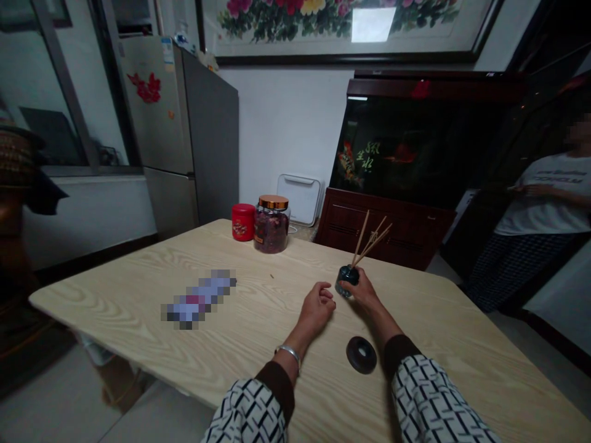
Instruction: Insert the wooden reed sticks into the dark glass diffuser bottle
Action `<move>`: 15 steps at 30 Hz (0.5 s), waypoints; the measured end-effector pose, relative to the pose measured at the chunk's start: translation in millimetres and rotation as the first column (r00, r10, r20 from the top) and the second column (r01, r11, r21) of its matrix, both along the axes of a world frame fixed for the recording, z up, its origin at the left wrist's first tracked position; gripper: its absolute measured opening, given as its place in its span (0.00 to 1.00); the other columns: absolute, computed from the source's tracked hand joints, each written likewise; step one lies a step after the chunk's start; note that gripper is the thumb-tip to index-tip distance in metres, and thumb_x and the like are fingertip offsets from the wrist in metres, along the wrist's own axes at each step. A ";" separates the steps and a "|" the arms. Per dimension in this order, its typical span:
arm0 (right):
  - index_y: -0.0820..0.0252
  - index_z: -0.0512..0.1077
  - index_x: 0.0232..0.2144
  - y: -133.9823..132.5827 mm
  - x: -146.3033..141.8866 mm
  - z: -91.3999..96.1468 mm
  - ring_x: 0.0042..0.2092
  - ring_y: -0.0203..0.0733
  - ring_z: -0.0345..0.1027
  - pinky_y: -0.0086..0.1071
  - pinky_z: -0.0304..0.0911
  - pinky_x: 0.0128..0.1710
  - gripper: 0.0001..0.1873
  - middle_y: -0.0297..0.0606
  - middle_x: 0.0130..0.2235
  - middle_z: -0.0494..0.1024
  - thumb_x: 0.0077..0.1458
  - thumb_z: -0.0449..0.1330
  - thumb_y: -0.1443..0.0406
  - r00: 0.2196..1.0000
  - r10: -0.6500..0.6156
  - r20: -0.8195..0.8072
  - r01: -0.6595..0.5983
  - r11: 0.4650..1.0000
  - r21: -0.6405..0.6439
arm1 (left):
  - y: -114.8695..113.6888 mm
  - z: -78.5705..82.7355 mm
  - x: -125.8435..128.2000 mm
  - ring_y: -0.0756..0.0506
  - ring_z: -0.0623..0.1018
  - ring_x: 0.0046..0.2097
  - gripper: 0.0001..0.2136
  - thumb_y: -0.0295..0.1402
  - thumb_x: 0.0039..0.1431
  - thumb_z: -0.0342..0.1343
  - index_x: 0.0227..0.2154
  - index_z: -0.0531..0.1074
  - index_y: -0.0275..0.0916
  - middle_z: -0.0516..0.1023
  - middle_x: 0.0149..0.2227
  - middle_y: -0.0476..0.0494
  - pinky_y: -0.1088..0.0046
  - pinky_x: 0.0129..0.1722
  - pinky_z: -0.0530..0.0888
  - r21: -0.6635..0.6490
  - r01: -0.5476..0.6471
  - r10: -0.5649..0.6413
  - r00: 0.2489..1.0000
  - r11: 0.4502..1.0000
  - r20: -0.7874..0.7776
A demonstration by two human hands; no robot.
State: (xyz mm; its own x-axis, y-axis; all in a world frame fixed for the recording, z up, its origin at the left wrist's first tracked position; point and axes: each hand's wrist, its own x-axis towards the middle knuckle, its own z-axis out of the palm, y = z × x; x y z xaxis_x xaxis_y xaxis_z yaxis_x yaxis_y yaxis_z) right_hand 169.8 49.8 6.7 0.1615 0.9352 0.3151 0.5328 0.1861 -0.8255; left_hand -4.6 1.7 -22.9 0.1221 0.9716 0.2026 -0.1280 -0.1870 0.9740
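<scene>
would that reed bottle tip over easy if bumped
Probably: the bottle is small and the reeds stand tall and splayed, so it likely tips easily. Its glossy surface looks slippery in the right hand, and it may be fragile glass.

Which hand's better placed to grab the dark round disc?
Left, probably: the left hand is empty near the dark round disc; the right hand grips a dark glass reed bottle.
</scene>
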 end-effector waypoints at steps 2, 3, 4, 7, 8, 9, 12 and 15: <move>0.59 0.62 0.53 -5.7 -0.6 -1.8 0.46 0.49 0.70 0.45 0.63 0.50 0.37 0.41 0.44 0.76 0.41 0.66 0.56 1.000 -0.005 0.005 0.005 1.000 -0.031 | 0.5 -0.9 -0.2 0.45 0.74 0.46 0.27 0.24 0.45 0.60 0.51 0.65 0.38 0.72 0.47 0.39 0.70 0.42 0.72 0.049 -0.037 0.039 0.998 0.998 -0.043; 0.59 0.62 0.53 -12.7 -0.7 -1.4 0.45 0.49 0.70 0.45 0.63 0.50 0.37 0.41 0.44 0.76 0.41 0.67 0.55 1.000 0.014 0.006 -0.014 0.999 -0.047 | 0.2 -1.0 -0.2 0.43 0.72 0.51 0.30 0.25 0.46 0.61 0.54 0.63 0.39 0.70 0.52 0.36 0.67 0.46 0.71 0.074 -0.041 0.046 0.997 0.996 -0.065; 0.58 0.63 0.52 -21.7 -0.9 0.0 0.45 0.49 0.71 0.45 0.63 0.50 0.36 0.41 0.44 0.76 0.42 0.67 0.55 0.998 0.058 0.002 -0.058 0.997 -0.059 | -0.6 -0.7 -0.2 0.41 0.70 0.55 0.33 0.27 0.45 0.63 0.56 0.61 0.39 0.68 0.55 0.33 0.64 0.50 0.70 0.098 -0.033 0.042 0.995 0.995 -0.090; 0.56 0.65 0.50 -52.7 -5.1 9.7 0.50 0.49 0.69 0.43 0.62 0.53 0.31 0.42 0.47 0.75 0.45 0.67 0.54 0.971 0.234 -0.038 -0.236 0.969 -0.067 | -5.3 3.3 0.2 0.37 0.68 0.58 0.41 0.32 0.43 0.68 0.61 0.56 0.37 0.66 0.59 0.32 0.60 0.56 0.66 0.150 0.032 -0.005 0.985 0.988 -0.173; 0.55 0.66 0.51 -61.3 -8.5 14.0 0.53 0.49 0.68 0.43 0.62 0.53 0.30 0.42 0.50 0.74 0.46 0.66 0.53 0.965 0.257 -0.052 -0.260 0.964 -0.060 | -7.3 5.6 0.2 0.37 0.69 0.57 0.43 0.34 0.42 0.69 0.62 0.56 0.37 0.67 0.58 0.32 0.60 0.56 0.66 0.152 0.056 -0.025 0.980 0.987 -0.198; 0.54 0.66 0.52 -68.0 -13.0 18.2 0.55 0.49 0.66 0.42 0.62 0.53 0.30 0.42 0.52 0.73 0.48 0.66 0.52 0.965 0.256 -0.063 -0.259 0.965 -0.051 | -9.3 8.2 0.1 0.38 0.71 0.54 0.43 0.34 0.42 0.69 0.62 0.56 0.37 0.70 0.55 0.34 0.61 0.54 0.68 0.149 0.079 -0.046 0.975 0.986 -0.216; 0.54 0.70 0.50 -75.4 -33.0 29.4 0.57 0.49 0.64 0.42 0.61 0.54 0.26 0.41 0.54 0.72 0.53 0.60 0.49 0.974 0.215 -0.067 -0.215 0.977 0.008 | -13.5 15.0 -0.6 0.41 0.75 0.46 0.36 0.34 0.43 0.68 0.57 0.63 0.38 0.75 0.47 0.40 0.65 0.46 0.71 0.132 0.137 -0.103 0.966 0.982 -0.239; 0.58 0.74 0.36 -70.1 -53.9 45.3 0.54 0.48 0.66 0.43 0.57 0.57 0.22 0.43 0.50 0.75 0.58 0.54 0.47 0.967 0.232 -0.100 -0.218 0.966 0.136 | -14.6 17.2 -1.7 0.43 0.75 0.41 0.29 0.34 0.43 0.68 0.50 0.67 0.37 0.77 0.42 0.44 0.69 0.42 0.72 0.130 0.141 -0.105 0.962 0.981 -0.253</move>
State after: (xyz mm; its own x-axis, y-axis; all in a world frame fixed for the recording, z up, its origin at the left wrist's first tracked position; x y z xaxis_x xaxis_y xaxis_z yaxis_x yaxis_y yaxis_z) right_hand 115.9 -20.3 52.0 -0.0074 0.9068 0.4215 0.3690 0.3942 -0.8417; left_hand -6.3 -13.0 -5.7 0.3023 0.9081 0.2899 0.0793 -0.3270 0.9417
